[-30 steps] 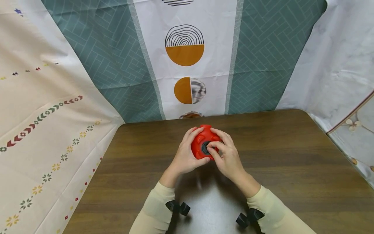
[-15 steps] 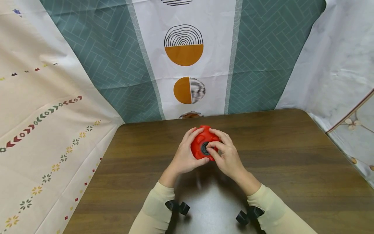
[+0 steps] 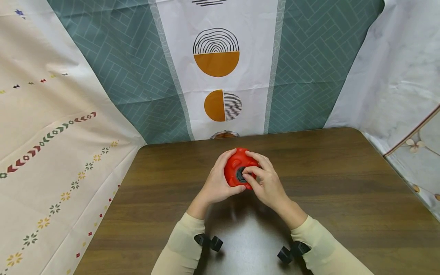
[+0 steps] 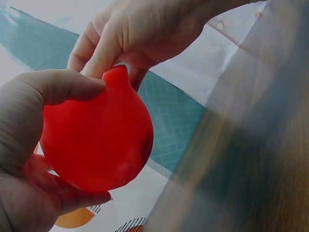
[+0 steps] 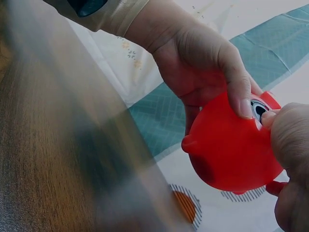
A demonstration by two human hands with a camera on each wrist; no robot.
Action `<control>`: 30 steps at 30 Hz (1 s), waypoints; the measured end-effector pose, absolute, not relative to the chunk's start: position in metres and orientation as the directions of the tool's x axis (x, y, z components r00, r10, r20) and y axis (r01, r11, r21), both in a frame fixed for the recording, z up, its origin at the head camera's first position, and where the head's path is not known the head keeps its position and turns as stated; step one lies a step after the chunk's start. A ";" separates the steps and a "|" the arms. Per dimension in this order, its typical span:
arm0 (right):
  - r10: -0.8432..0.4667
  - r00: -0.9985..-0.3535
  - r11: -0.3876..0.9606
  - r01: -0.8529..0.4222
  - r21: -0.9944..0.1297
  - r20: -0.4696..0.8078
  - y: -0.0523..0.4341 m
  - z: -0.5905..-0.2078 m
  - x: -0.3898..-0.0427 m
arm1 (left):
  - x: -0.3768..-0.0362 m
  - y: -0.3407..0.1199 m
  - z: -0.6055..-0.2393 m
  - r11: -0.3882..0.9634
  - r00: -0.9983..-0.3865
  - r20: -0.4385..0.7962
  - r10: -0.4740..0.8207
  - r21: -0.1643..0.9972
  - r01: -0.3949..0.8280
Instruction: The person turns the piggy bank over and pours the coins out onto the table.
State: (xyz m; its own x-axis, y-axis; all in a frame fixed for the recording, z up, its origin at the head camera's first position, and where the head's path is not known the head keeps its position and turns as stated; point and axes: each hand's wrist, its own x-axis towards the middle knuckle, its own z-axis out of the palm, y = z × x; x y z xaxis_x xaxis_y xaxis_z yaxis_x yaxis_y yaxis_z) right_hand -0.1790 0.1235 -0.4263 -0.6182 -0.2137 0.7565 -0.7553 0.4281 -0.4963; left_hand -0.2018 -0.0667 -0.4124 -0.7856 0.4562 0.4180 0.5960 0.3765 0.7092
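A round red piggy bank (image 3: 236,162), with short stubs on its body, is held above the table in the head view. A ringed black plug (image 3: 240,174) sits in the side facing the person. My left hand (image 3: 217,182) grips the bank from the left, thumb at its near edge and fingers round its far side. My right hand (image 3: 269,186) has thumb and forefinger pinched at the plug, while another finger rests on the bank's upper right. In the right wrist view, the plug (image 5: 259,109) is partly covered by the fingertips. The left wrist view shows the bank's smooth body (image 4: 99,140).
The brown wooden table (image 3: 165,214) spreads beneath both hands. Behind it hangs a green and white patterned cloth (image 3: 302,76). A cream cloth (image 3: 41,126) lines the left side and a whitish one (image 3: 395,76) the right. Black wrist cameras sit on both sleeves.
The bank has shifted slightly towards the person. The left fingers have slid a little along its far side. The right fingers remain at the plug.
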 end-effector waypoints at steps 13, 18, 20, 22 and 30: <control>-0.253 -0.640 0.456 -0.740 -0.494 0.726 0.126 -0.422 -0.177 | -0.206 -0.067 -0.417 0.291 -0.782 0.387 0.489 0.772 0.565; -0.267 -0.640 0.452 -0.744 -0.492 0.721 0.126 -0.421 -0.177 | -0.206 -0.068 -0.419 0.279 -0.781 0.389 0.489 0.778 0.563; -0.270 -0.639 0.452 -0.745 -0.491 0.720 0.127 -0.420 -0.178 | -0.206 -0.069 -0.419 0.285 -0.783 0.387 0.488 0.777 0.562; -0.272 -0.640 0.452 -0.744 -0.492 0.719 0.127 -0.420 -0.178 | -0.206 -0.068 -0.419 0.297 -0.787 0.382 0.485 0.774 0.559; -0.283 -0.647 0.467 -0.738 -0.488 0.708 0.129 -0.418 -0.178 | -0.206 -0.068 -0.418 0.289 -0.788 0.365 0.496 0.786 0.547</control>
State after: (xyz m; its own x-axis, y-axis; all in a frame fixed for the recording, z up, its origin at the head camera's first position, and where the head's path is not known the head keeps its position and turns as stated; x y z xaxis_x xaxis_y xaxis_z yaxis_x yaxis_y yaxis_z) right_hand -0.1783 0.1287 -0.4185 -0.6469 -0.2829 0.7081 -0.7378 0.4668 -0.4876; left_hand -0.2060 -0.0680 -0.4178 -0.7878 0.4959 0.3654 0.5466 0.2894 0.7858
